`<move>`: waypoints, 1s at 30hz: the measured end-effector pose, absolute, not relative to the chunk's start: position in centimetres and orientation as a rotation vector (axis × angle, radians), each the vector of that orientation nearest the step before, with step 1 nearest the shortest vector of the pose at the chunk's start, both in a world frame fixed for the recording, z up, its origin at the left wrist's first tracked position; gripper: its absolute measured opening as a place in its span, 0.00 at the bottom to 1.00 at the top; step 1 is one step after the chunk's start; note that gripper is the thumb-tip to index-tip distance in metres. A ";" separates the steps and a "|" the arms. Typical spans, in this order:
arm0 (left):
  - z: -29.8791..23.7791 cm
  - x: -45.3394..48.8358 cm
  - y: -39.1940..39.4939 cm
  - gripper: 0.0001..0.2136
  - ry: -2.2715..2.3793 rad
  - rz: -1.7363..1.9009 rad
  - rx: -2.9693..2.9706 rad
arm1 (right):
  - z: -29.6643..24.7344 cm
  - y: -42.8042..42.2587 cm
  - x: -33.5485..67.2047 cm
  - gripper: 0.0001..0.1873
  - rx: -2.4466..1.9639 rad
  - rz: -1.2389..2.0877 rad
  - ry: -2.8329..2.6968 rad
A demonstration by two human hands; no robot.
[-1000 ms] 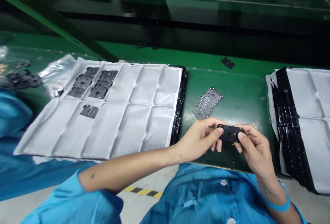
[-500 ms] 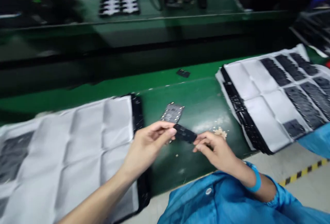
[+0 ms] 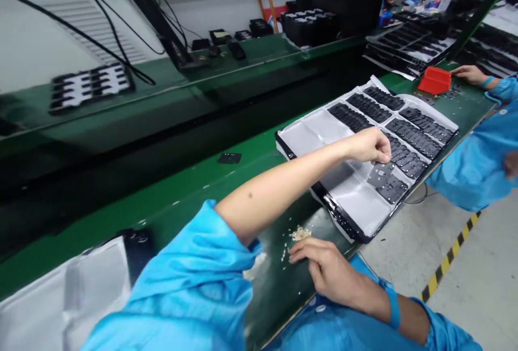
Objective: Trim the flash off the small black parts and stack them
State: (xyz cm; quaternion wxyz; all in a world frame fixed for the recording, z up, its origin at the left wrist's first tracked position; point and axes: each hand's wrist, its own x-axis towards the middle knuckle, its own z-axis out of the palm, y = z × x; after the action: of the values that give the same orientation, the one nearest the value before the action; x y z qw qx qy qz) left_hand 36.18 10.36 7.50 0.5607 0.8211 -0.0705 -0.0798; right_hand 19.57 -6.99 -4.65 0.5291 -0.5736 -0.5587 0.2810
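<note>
1. Head view gave us our left hand (image 3: 369,145) stretched far forward over a flat, white-lined, black-edged tray (image 3: 366,216) on a dark green workbench (image 3: 283,289)
2. Our left thumb and fingers were bunched nearly together at the upper edge of a thin, dark grey, rectangular plate (image 3: 381,176); we could not tell whether they pinched it or only touched it
3. That plate was in a front-row compartment of the tray, just above more flat dark plates, and beside a compartment filled with overlapping black plates (image 3: 406,158)
4. Our right hand (image 3: 335,273), with a light blue band (image 3: 393,305) at its wrist, was low over the workbench, fingers loosely bent and thumb well apart from them; we saw nothing held in it
5. Its fingertips were just beside a small scattered heap of cream-coloured bits (image 3: 300,233)
6. Farther back we had one single black rectangular plate (image 3: 229,158) lying flat, well apart from both hands
7. At our lower left we saw part of a second white-lined tray (image 3: 95,281)
8. Beyond the near tray, a co-worker's hand (image 3: 469,74) touched a bright red open plastic box (image 3: 435,80), with small dark parts around it
</note>
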 end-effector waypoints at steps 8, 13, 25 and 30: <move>5.8 39.2 7.2 0.07 -0.337 -0.296 2.223 | -4.5 -6.8 21.1 0.25 -1.317 0.737 -1.316; 6.0 37.7 7.8 0.03 -0.282 -0.148 2.476 | -4.7 -6.6 21.1 0.24 -1.305 0.741 -1.322; 7.1 33.6 4.3 0.24 -0.042 -0.386 2.667 | -5.1 -6.2 20.2 0.22 -1.339 0.765 -1.320; 7.3 34.6 4.7 0.22 0.084 -0.480 2.653 | -4.9 -6.4 20.3 0.21 -1.310 0.756 -1.286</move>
State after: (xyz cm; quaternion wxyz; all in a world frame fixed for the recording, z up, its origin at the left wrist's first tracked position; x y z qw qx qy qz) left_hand 34.64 4.74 7.35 0.2203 0.9594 0.0303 -0.1734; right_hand 20.32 -6.38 -4.86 0.5464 -0.5525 -0.5427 0.3188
